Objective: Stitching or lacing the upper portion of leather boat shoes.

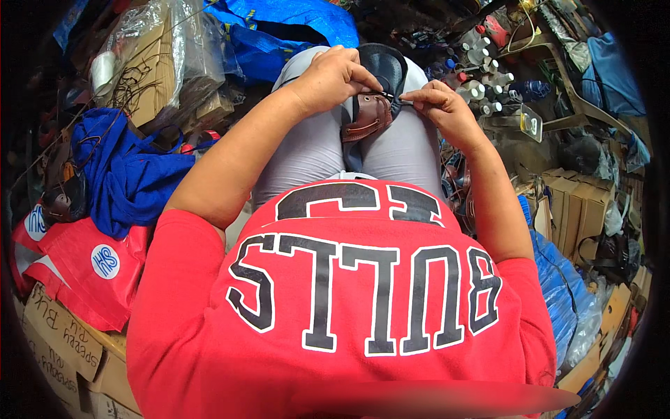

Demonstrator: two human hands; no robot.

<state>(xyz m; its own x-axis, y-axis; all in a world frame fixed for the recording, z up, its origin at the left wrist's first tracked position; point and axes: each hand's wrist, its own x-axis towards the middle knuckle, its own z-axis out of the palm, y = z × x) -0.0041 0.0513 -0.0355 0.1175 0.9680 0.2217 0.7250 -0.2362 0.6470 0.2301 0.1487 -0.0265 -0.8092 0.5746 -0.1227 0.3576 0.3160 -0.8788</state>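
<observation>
- We have the brown-and-black shoe (371,120) on our lap (307,148), between our left hand (336,75) and right hand (442,108), long axis running away from the body.
- The left, nearer, reaches over it; the right is at its right edge.
- Both sets of fingers bend inward; whether they pinch anything, we cannot tell.

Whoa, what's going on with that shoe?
A person in a red shirt has a brown and black shoe on their lap. The left hand and right hand both have fingertips at it; whether they pinch anything is too small to tell. Plastic bottles are off to the right.
</observation>
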